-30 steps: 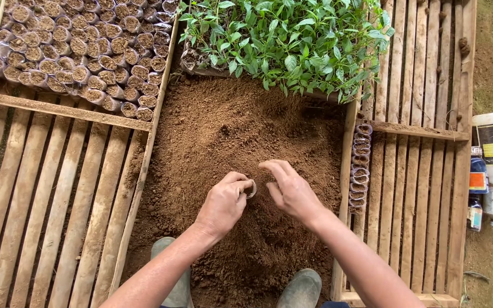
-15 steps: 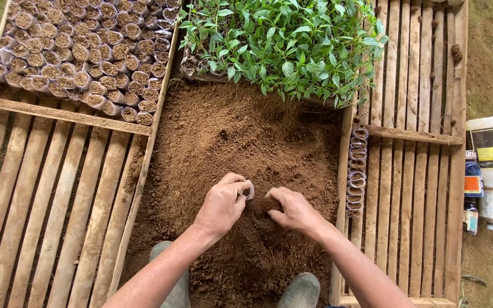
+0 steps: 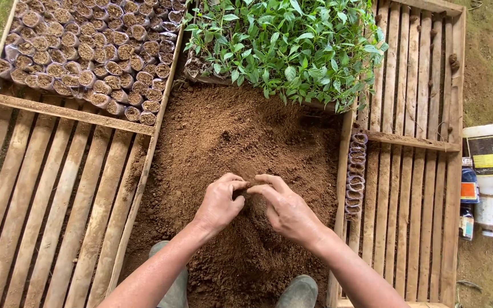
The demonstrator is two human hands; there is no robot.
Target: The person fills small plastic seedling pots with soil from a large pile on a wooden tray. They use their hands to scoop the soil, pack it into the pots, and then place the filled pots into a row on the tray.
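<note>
Soil [image 3: 241,142] is lying in a brown heap around my hands, with green seedlings [image 3: 286,45] beyond it, filled pots [image 3: 87,51] at far left and empty sleeves [image 3: 355,177] in a row at right. My left hand [image 3: 219,204] is curling around a small pot, now hidden behind my fingers. My right hand [image 3: 286,208], which was digging half a second ago, is now pinching soil just beside the left.

Standing on bare ground right of the wooden rack: a white jug [image 3: 484,157] bearing a dark-and-yellow label, a blue-and-orange packet [image 3: 469,186], and a whitish carton [image 3: 489,212].
</note>
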